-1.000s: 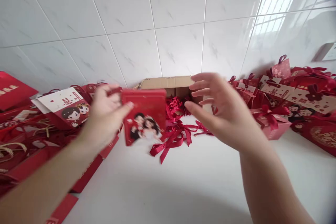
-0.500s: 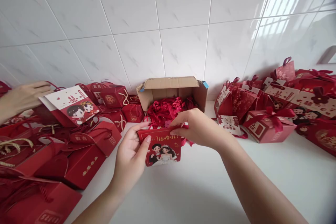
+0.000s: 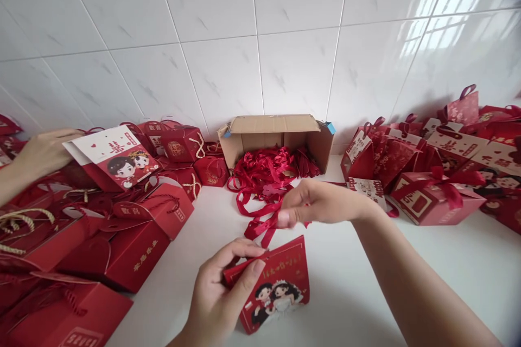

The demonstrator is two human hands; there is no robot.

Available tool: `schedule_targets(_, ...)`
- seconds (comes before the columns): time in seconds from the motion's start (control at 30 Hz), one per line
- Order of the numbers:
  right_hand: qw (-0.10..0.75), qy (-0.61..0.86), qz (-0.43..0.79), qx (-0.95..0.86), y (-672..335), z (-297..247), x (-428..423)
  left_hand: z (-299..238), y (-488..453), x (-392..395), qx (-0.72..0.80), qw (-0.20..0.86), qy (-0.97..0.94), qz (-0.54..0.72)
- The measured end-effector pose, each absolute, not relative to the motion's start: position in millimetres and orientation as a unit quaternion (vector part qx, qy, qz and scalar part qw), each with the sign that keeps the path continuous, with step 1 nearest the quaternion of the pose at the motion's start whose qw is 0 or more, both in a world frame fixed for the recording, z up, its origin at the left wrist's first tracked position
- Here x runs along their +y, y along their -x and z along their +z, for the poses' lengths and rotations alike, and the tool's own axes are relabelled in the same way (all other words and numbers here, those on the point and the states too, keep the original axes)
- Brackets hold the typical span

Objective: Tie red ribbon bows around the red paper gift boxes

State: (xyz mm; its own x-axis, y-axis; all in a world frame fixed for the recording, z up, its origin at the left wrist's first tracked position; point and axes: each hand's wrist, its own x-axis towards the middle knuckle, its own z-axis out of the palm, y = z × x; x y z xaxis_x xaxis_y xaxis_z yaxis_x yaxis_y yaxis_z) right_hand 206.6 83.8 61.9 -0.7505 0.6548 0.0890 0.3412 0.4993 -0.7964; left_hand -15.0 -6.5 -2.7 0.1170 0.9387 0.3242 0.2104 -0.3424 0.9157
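Note:
My left hand [image 3: 226, 284] grips a red wedding favour box [image 3: 280, 284] by its top edge, thumb in front and fingers behind. The box is tilted, with a cartoon bride and groom on the face turned toward me. Above and to the right of it, my right hand [image 3: 313, 203] is pinched on a loop of red ribbon [image 3: 260, 225], apart from the box. Part of the ribbon is hidden behind the fingers. More tangled ribbon spills from the cardboard box [image 3: 279, 123], which lies with its open side toward me against the wall.
Red gift boxes [image 3: 134, 255] with cord handles crowd the left side. There, another person's hand [image 3: 49, 152] reaches in beside a white-and-red box [image 3: 122, 157]. Ribboned boxes [image 3: 442, 200] stand on the right. A tiled wall [image 3: 211, 81] rises behind the white counter [image 3: 342, 293].
My left hand has brought the favour box down toward me and to the right. My right hand has let go of its top edge and moved to the ribbon. The view has shifted slightly.

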Motion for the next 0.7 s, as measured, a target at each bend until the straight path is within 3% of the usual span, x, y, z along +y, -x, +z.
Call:
schedule_targets(0.17,0.323,0.505,0.199,-0.775,-172,13,128,-8,14,-7,0.406,0.392,-0.646,0.514)
schedule_targets(0.37,0.264,0.597,0.149,-0.743,-131,-38,164,-11,12,-6,0.392,0.405,-0.630,0.533)
schedule_targets(0.7,0.212,0.613,0.126,-0.751,-140,-54,178,-10,10,-5,0.397,0.404,-0.623,0.539)
